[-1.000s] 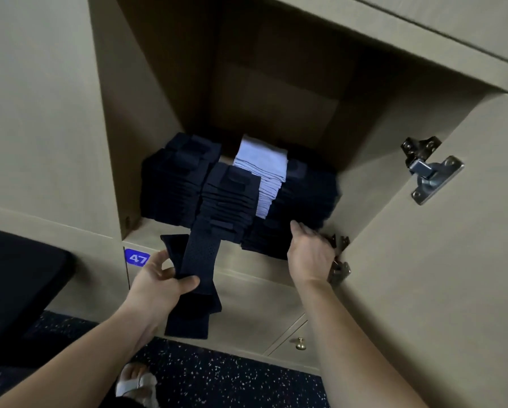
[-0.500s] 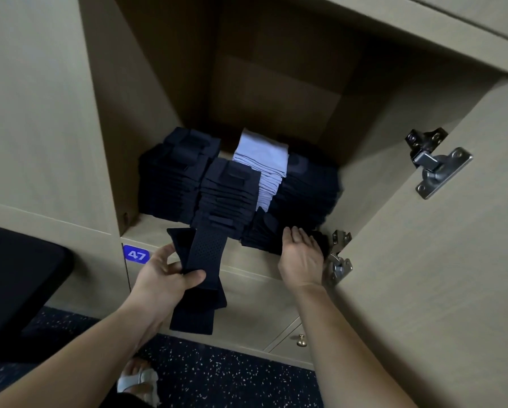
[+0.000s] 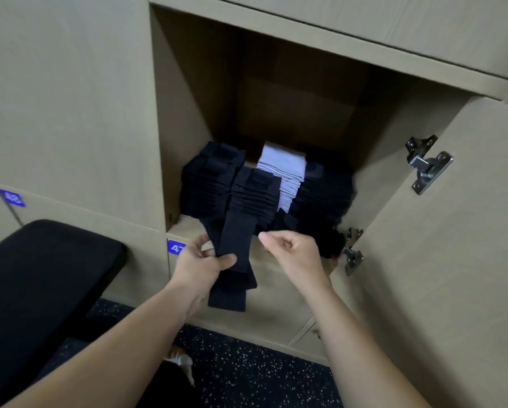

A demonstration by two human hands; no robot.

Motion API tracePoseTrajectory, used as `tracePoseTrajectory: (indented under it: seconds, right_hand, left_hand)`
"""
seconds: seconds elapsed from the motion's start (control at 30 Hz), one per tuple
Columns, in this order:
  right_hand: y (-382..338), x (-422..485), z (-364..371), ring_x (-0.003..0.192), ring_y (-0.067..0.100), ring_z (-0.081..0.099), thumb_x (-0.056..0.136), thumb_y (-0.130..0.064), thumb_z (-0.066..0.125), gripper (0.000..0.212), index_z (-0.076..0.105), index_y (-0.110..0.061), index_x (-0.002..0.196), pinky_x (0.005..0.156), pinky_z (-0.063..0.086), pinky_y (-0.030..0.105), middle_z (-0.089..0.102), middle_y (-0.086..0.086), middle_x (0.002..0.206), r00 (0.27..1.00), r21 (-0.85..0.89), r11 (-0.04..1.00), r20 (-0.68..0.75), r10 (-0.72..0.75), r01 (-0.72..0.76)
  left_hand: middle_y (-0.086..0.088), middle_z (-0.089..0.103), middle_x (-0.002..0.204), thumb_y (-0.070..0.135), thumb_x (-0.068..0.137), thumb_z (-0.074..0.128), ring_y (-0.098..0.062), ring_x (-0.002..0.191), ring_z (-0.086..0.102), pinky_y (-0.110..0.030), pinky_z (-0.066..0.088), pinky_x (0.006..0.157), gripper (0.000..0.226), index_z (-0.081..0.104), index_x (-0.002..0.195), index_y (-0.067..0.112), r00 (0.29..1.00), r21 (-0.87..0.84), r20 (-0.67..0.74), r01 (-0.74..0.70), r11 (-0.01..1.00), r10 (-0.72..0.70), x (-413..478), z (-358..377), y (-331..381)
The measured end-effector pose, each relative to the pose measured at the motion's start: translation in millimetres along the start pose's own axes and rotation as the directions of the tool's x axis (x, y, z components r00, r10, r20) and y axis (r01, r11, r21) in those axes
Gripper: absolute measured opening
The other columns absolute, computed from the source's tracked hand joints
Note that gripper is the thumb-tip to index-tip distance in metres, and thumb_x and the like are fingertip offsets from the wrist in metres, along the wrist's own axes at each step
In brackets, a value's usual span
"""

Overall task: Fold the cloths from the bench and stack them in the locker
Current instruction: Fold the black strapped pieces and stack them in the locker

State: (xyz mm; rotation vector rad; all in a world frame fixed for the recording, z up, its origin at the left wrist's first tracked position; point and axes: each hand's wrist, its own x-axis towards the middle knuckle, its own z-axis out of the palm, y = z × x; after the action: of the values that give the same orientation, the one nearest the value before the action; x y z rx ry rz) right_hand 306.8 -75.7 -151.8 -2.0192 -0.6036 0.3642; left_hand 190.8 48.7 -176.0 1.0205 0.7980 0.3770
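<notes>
An open wooden locker (image 3: pixel 173 119) holds several stacks of folded cloths: dark navy stacks (image 3: pixel 254 195) at left, middle and right, and a light grey stack (image 3: pixel 282 163) behind. My left hand (image 3: pixel 201 265) grips a long folded navy cloth (image 3: pixel 233 260) in front of the locker's lower edge, its top end leaning toward the middle stack. My right hand (image 3: pixel 295 251) hovers just right of that cloth, fingers loosely curled, holding nothing and clear of the stacks.
The locker door (image 3: pixel 452 260) stands open at right with metal hinges (image 3: pixel 427 166). A black padded bench (image 3: pixel 40 275) is at lower left. Blue number labels (image 3: pixel 176 248) mark the lockers. A speckled dark floor (image 3: pixel 246 372) lies below.
My right hand has come off the right-hand stack and pulled back toward the held cloth. My left hand has lifted the cloth slightly up and toward the locker.
</notes>
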Motion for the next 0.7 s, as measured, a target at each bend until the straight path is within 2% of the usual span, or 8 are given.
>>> tracePoseTrajectory:
  seconds: [0.1, 0.17, 0.27, 0.33, 0.4, 0.47, 0.53, 0.7]
  right_hand:
    - [-11.6, -21.4, 15.4, 0.081, 0.002, 0.067, 0.078, -0.031, 0.078, 0.024, 0.075, -0.013, 0.094, 0.076, 0.052, 0.018, 0.074, -0.006, 0.089, 0.993, 0.081, 0.996, 0.111, 0.035, -0.045]
    - [-16.8, -30.0, 23.0, 0.075, 0.005, 0.065, 0.078, -0.018, 0.078, 0.015, 0.074, -0.011, 0.091, 0.069, 0.05, 0.016, 0.073, -0.002, 0.086, 0.994, 0.115, 0.992, 0.104, 0.029, -0.041]
    - [-20.9, -38.8, 31.1, 0.074, 0.011, 0.063, 0.078, -0.012, 0.078, 0.014, 0.071, -0.006, 0.088, 0.067, 0.049, 0.021, 0.072, 0.006, 0.085, 0.998, 0.163, 0.984, 0.025, 0.063, -0.066]
    - [-22.1, -42.2, 35.8, 0.073, 0.014, 0.062, 0.077, -0.012, 0.078, 0.012, 0.07, -0.006, 0.084, 0.068, 0.048, 0.027, 0.072, 0.011, 0.086, 0.998, 0.195, 0.979, -0.019, 0.068, -0.063]
    - [-23.8, -46.0, 39.8, 0.071, 0.014, 0.062, 0.077, -0.012, 0.078, 0.009, 0.069, -0.011, 0.08, 0.067, 0.049, 0.028, 0.071, 0.007, 0.082, 0.997, 0.207, 0.978, -0.063, 0.053, -0.039]
    - [-26.2, -50.2, 41.4, 0.068, 0.013, 0.064, 0.079, -0.013, 0.076, 0.008, 0.068, -0.016, 0.079, 0.065, 0.053, 0.029, 0.07, -0.001, 0.076, 0.993, 0.203, 0.979, -0.111, 0.03, -0.007]
    - [-26.9, -53.1, 42.1, 0.065, 0.015, 0.066, 0.08, -0.015, 0.074, 0.007, 0.069, -0.018, 0.079, 0.065, 0.054, 0.035, 0.07, -0.005, 0.072, 0.984, 0.195, 0.981, -0.178, 0.019, 0.017]
    - [-23.8, -40.6, 28.0, 0.069, 0.016, 0.061, 0.079, -0.017, 0.072, 0.019, 0.058, -0.025, 0.069, 0.074, 0.057, 0.042, 0.065, -0.003, 0.072, 0.962, 0.213, 0.977, -0.263, 0.072, -0.015]
  left_hand:
    - [-0.005, 0.076, 0.097, -0.007, 0.082, 0.069, -0.021, 0.084, 0.074, -0.034, 0.057, 0.069, 0.054, 0.054, 0.13, 0.013, 0.999, 0.032, -0.015, -0.028, 0.999, 0.028, -12.9, -2.1, 3.5]
    - [-0.007, 0.076, 0.099, -0.004, 0.085, 0.068, -0.023, 0.085, 0.073, -0.032, 0.057, 0.067, 0.037, 0.062, 0.118, 0.012, 0.998, 0.073, -0.038, -0.038, 0.997, 0.041, -22.0, -2.3, 6.6]
    - [-0.01, 0.075, 0.1, 0.016, 0.096, 0.06, -0.025, 0.088, 0.072, -0.035, 0.058, 0.068, 0.014, 0.067, 0.106, 0.01, 0.998, 0.086, -0.062, -0.028, 0.996, 0.034, -39.9, 0.1, 15.5]
    - [-0.007, 0.074, 0.099, 0.029, 0.101, 0.051, -0.023, 0.09, 0.071, -0.032, 0.05, 0.058, 0.025, 0.067, 0.103, 0.011, 0.996, 0.126, -0.093, -0.004, 0.992, 0.016, -49.3, 0.8, 22.0]
    - [-0.007, 0.073, 0.1, 0.032, 0.101, 0.05, -0.026, 0.095, 0.069, -0.032, 0.045, 0.056, 0.029, 0.065, 0.104, 0.008, 0.991, 0.153, -0.132, -0.003, 0.988, 0.023, -51.4, 0.5, 24.3]
    - [-0.011, 0.072, 0.098, 0.031, 0.098, 0.056, -0.029, 0.096, 0.068, -0.045, 0.056, 0.074, 0.028, 0.063, 0.097, 0.004, 0.985, 0.168, -0.166, -0.027, 0.985, 0.056, -49.2, 1.8, 25.0]
    - [-0.008, 0.067, 0.09, 0.027, 0.095, 0.062, -0.023, 0.088, 0.064, -0.048, 0.053, 0.093, 0.023, 0.054, 0.082, 0.01, 0.981, 0.156, -0.181, -0.039, 0.987, 0.067, -48.5, 5.6, 25.5]
    - [-0.007, 0.057, 0.081, 0.023, 0.093, 0.065, -0.02, 0.08, 0.054, -0.043, 0.052, 0.089, 0.033, 0.042, 0.069, 0.019, 0.973, 0.11, -0.205, -0.08, 0.991, 0.102, -47.0, 12.8, 27.9]
